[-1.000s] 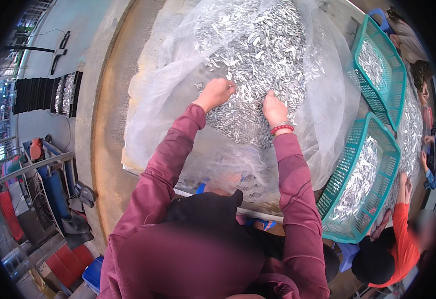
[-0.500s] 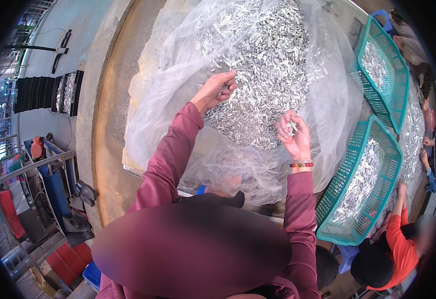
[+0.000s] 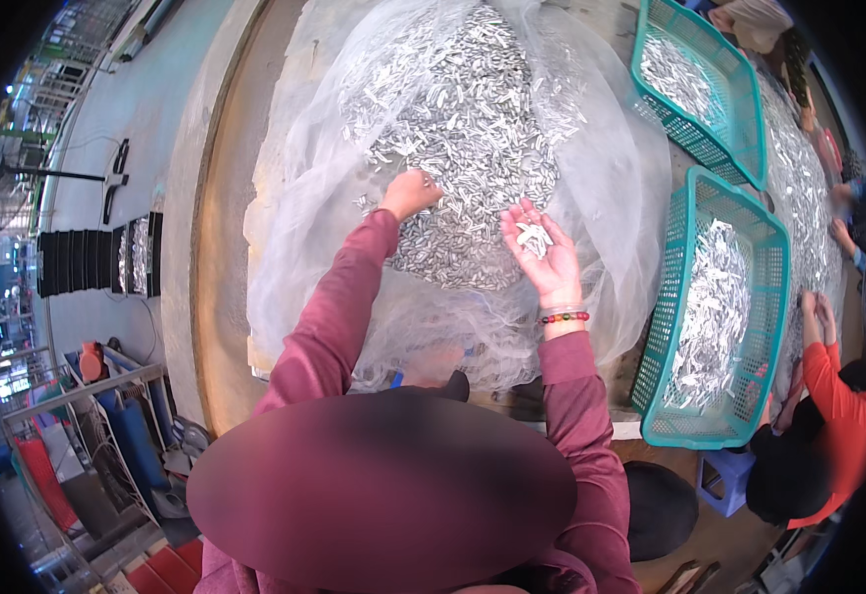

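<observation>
A broad heap of small, slim silvery pieces [image 3: 473,109] lies spread over a sheer white net [image 3: 304,257]; I cannot tell what the pieces are. My left hand [image 3: 412,195] is over the heap's left side, knuckles up, fingers curled in. What sits between its fingertips is hidden. To the right, over the heap's near right edge, my right hand [image 3: 550,265] is turned palm up and cupped. Several pale slim pieces [image 3: 533,240] rest in it, near the base of the fingers. A beaded bracelet [image 3: 564,317] circles that wrist.
Two teal plastic baskets, a near one [image 3: 663,327] and a far one [image 3: 690,129], hold longer silvery-white pieces on the right. Beyond them stretches another silvery heap [image 3: 799,188], where a person in an orange top [image 3: 837,391] and others work. Stacked black trays [image 3: 77,262] stand far left.
My right hand has opened from a loose curl into a palm-up cup, showing the pieces. My left hand has turned knuckles up and lowered to the heap. The whole view has shifted.
</observation>
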The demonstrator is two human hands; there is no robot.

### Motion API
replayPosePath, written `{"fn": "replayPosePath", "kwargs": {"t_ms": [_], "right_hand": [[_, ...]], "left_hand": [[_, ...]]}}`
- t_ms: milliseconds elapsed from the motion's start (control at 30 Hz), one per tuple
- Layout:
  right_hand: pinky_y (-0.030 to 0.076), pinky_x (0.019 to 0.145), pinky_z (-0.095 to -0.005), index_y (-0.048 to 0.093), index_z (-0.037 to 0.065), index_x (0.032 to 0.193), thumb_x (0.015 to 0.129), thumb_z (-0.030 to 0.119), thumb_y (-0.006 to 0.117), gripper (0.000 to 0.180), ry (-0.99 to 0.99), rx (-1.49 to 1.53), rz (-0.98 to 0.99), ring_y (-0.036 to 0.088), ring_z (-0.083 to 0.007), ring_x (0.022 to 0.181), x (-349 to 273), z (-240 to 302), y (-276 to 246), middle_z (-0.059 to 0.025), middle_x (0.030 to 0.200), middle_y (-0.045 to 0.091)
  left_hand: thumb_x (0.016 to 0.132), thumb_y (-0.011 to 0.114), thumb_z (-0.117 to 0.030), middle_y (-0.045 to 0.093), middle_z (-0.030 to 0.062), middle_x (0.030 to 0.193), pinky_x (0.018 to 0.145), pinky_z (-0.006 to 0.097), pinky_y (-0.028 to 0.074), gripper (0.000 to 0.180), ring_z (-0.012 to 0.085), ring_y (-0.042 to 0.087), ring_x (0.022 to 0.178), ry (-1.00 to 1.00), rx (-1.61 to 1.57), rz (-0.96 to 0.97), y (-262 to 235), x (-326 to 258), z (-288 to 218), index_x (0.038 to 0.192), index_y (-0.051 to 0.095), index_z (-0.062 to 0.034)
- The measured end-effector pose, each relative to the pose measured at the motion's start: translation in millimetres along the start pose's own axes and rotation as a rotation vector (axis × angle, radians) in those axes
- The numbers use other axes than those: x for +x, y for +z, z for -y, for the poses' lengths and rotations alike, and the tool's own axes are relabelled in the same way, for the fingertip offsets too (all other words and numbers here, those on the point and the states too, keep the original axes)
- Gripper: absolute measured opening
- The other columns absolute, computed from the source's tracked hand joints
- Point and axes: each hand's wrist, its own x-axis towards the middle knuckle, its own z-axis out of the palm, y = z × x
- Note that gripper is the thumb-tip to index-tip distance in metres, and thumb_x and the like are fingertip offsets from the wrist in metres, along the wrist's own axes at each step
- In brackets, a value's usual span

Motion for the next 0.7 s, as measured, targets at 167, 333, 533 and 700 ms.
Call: {"fn": "replayPosePath", "kwargs": {"t_ms": [167, 333, 533, 700], "right_hand": [[0.03, 0.106, -0.0509, 0.038, -0.005, 0.13, 0.097, 0.021, 0.035, 0.042, 0.027, -0.022, -0.063, 0.036, -0.0391, 0.127, -2, -28, -1, -0.0228, 0.134, 0.041], [0.038, 0.101, -0.0477, 0.043, -0.001, 0.126, 0.095, 0.025, 0.043, 0.04, -0.002, 0.031, -0.195, 0.045, -0.0294, 0.121, 0, -41, -5, -0.018, 0.129, 0.047], [0.041, 0.097, -0.0451, 0.053, 0.0, 0.112, 0.091, 0.015, 0.05, 0.026, -0.199, -0.052, 0.016, 0.05, -0.0277, 0.11, -34, 15, 25, -0.013, 0.115, 0.055], [0.035, 0.102, -0.042, 0.047, -0.002, 0.119, 0.086, -0.004, 0.046, 0.033, -0.504, 0.378, 0.352, 0.047, -0.0257, 0.112, -138, 119, 68, -0.0147, 0.113, 0.052]], "left_hand": [[0.078, 0.058, -0.024, 0.064, 0.0203, 0.084, 0.075, 0.039, 0.048, 0.027, 0.0324, 0.063, 0.082, 0.18, -0.194, 0.03, -43, -29, -58, 0.092, 0.062, -0.0018], [0.077, 0.061, -0.019, 0.054, 0.0201, 0.119, 0.086, 0.039, 0.047, 0.024, 0.0325, 0.058, 0.101, 0.636, 0.113, 0.205, -30, -74, -131, 0.096, 0.062, -0.0046], [0.081, 0.063, -0.027, 0.06, 0.0164, 0.114, 0.089, 0.038, 0.045, 0.036, 0.0319, 0.057, 0.107, 0.628, -0.455, 0.085, -28, -44, -130, 0.108, 0.061, -0.004], [0.079, 0.067, -0.026, 0.059, 0.0174, 0.111, 0.086, 0.042, 0.047, 0.036, 0.035, 0.057, 0.102, 0.131, -0.129, -0.057, 13, 1, -84, 0.108, 0.062, -0.0065]]}}
